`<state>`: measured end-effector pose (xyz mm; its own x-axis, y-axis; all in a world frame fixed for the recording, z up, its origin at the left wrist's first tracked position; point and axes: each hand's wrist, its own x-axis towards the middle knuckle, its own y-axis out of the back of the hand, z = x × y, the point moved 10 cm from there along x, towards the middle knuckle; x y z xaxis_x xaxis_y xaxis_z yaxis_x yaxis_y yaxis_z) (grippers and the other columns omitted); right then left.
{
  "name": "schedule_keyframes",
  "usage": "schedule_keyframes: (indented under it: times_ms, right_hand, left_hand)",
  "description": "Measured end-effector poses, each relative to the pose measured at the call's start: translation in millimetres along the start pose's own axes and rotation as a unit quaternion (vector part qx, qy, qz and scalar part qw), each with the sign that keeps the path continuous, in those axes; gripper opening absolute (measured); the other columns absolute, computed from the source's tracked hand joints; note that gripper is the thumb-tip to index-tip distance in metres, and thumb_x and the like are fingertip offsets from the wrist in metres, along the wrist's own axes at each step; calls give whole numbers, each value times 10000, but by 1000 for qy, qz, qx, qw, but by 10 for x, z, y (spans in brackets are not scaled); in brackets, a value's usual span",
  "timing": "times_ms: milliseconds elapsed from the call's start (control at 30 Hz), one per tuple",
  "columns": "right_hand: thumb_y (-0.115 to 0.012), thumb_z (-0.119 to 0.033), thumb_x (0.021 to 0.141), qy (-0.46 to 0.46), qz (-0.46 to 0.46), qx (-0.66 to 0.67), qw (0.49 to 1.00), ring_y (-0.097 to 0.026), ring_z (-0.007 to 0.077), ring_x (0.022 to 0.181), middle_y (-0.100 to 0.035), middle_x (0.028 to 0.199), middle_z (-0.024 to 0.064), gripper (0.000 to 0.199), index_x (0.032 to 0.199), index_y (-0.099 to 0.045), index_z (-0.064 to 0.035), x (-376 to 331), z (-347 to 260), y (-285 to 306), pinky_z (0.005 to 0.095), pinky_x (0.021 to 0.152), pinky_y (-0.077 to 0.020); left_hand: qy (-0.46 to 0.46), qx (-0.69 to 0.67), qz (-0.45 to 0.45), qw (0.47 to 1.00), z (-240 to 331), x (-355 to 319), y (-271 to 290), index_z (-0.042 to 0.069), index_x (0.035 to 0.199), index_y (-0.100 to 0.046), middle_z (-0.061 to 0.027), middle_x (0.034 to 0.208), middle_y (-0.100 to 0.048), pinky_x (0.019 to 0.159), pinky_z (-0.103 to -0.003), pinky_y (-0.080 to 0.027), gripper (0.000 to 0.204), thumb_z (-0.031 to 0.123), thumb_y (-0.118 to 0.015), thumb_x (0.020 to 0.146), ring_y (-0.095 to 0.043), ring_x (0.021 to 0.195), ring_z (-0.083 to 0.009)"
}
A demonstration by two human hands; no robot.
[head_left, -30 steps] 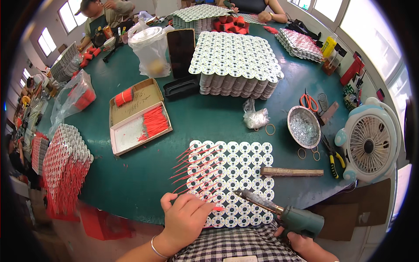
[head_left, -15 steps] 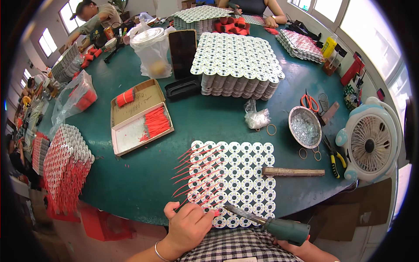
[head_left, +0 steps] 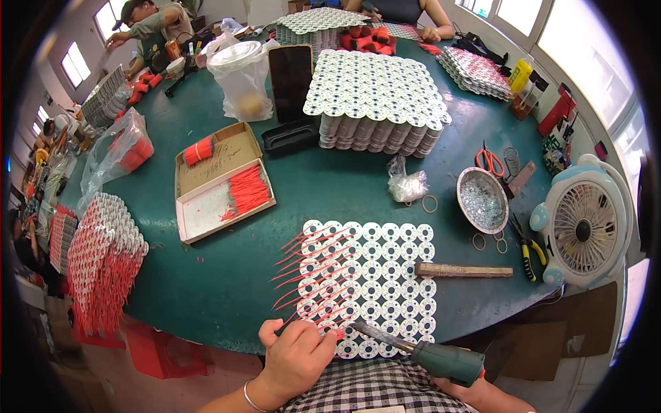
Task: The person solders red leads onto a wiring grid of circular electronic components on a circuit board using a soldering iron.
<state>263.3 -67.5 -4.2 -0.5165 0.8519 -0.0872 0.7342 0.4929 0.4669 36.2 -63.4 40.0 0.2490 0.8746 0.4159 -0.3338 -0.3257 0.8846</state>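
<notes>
A panel of joined white round circuit boards (head_left: pixel 390 270) lies flat at the table's near edge. Thin red wires (head_left: pixel 297 274) stick out leftward from its left columns. At the panel's lower left, my left hand (head_left: pixel 297 354) is closed in a pinch on red wires (head_left: pixel 339 333), their ends by a board. My right hand (head_left: pixel 468 391), partly hidden behind the green handle, grips a soldering iron (head_left: pixel 447 361). The iron's dark tip points left and reaches the boards close to my left fingertips; whether it touches is too small to tell.
A wooden bar (head_left: pixel 463 270) lies across the panel's right edge. Beyond are a box of red wires (head_left: pixel 248 189), a tall stack of board panels (head_left: pixel 375 86), and a metal bowl (head_left: pixel 482 199). Pliers (head_left: pixel 527 249) and a fan (head_left: pixel 585 224) stand right. Two people work across the table.
The soldering iron's handle has shifted slightly left and down, its tip staying near the same board. My left hand has barely moved. The person at far left has raised an arm.
</notes>
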Motion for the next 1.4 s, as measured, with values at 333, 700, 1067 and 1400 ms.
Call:
schedule_keyframes:
  times_ms: [333, 700, 1067, 1400]
  right_hand:
    - [-657, -69, 720, -44, 27, 74, 996, -622, 167, 711, -640, 820, 80, 300, 1005, -607, 12, 26, 0, 6, 285, 647, -489]
    - [-604, -78, 773, -115, -12, 89, 989, -612, 141, 635, -605, 714, 56, 249, 1008, -598, 6, -6, 123, 17, 269, 573, -491]
    - [-662, -70, 724, -71, 14, 101, 992, -636, 170, 798, -651, 929, 96, 368, 1074, -583, 9, 12, 42, 2, 286, 735, -496]
    - [-641, -63, 727, -2, 10, 66, 998, -635, 177, 749, -644, 883, 107, 375, 1078, -566, 41, 66, 38, 8, 290, 691, -502]
  left_hand:
    - [-44, 33, -22, 998, 103, 91, -12, 147, 737, -622, 37, 641, -415, 846, -424, -239, 87, 184, -680, 684, -491, 718, -126]
    - [-57, 38, -54, 996, 132, 106, -33, 137, 752, -621, 33, 647, -423, 840, -430, -241, 98, 174, -666, 673, -498, 734, -135]
    - [-48, 41, -65, 996, 136, 104, -50, 123, 766, -631, 27, 660, -437, 831, -434, -245, 135, 177, -673, 650, -497, 745, -142]
    - [-30, 54, -67, 996, 133, 97, -64, 124, 768, -639, 27, 659, -447, 813, -438, -259, 138, 178, -675, 646, -498, 744, -149]
